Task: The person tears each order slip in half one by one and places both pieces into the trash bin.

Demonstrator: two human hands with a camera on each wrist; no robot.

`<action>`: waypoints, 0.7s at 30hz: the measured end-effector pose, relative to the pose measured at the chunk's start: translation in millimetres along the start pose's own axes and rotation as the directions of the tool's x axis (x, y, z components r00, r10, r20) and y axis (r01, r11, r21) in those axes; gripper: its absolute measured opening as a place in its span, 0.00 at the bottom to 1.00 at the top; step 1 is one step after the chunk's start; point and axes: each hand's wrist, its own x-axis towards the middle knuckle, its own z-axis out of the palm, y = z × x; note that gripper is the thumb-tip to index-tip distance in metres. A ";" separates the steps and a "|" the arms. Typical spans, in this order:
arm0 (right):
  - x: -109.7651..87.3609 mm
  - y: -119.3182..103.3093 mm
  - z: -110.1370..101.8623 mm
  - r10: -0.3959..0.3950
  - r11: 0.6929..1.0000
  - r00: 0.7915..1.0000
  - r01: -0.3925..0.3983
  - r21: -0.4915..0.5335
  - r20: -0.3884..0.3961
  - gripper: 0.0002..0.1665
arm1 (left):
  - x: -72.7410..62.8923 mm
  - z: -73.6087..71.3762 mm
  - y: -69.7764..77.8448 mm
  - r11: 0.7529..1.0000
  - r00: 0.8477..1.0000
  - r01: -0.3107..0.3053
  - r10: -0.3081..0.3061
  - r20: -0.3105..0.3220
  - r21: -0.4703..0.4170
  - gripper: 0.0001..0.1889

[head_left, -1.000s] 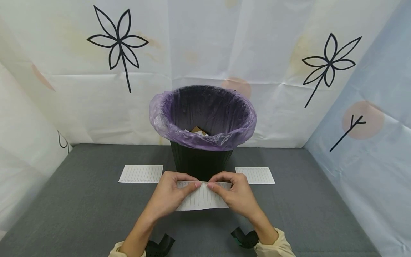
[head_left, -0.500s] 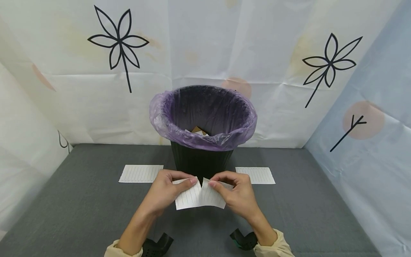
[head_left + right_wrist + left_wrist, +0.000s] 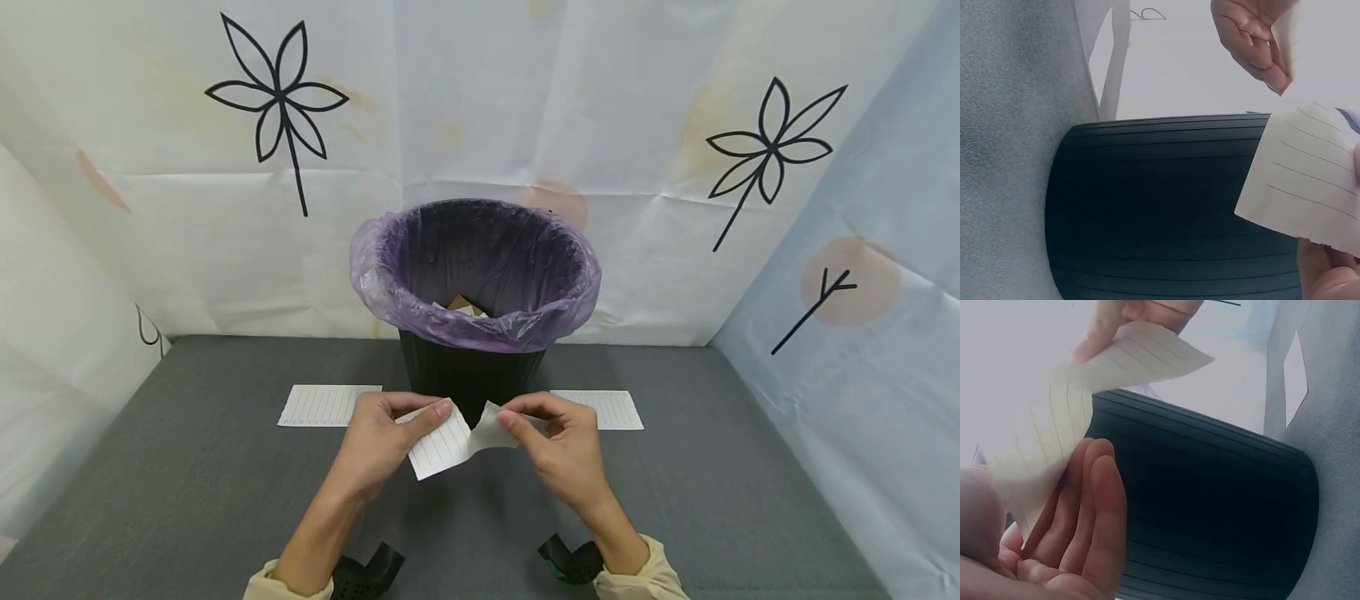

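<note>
A sheet of lined paper (image 3: 439, 450) hangs between both hands in front of the bin, torn down from its upper edge. Its two halves are still joined by a narrow part near the lower edge. My left hand (image 3: 378, 443) pinches the left half between thumb and fingers. The right half (image 3: 495, 432) is bent and twisted, with my right hand (image 3: 564, 450) pinching it. In the left wrist view the sheet (image 3: 1041, 437) passes over the left fingers toward the right hand (image 3: 1147, 314). The right wrist view shows printed lines on the near half (image 3: 1307, 181).
A black trash bin (image 3: 465, 375) with a purple liner (image 3: 390, 304) stands just beyond the hands, scraps (image 3: 468, 308) inside. Lined sheets lie left (image 3: 326, 406) and right (image 3: 600, 410) of it on the grey tabletop (image 3: 187, 483). Patterned cloth (image 3: 480, 100) hangs behind.
The sheet was whole, held at its upper edge; a tear has opened from the top. The hands have moved apart and slightly up, and the right half has twisted.
</note>
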 end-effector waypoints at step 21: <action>4.7 -9.2 -12.2 -0.080 0.997 0.991 0.079 -0.014 -0.106 0.06 | 3.9 -10.1 0.4 1.000 0.979 0.026 -0.021 -0.203 0.018 0.11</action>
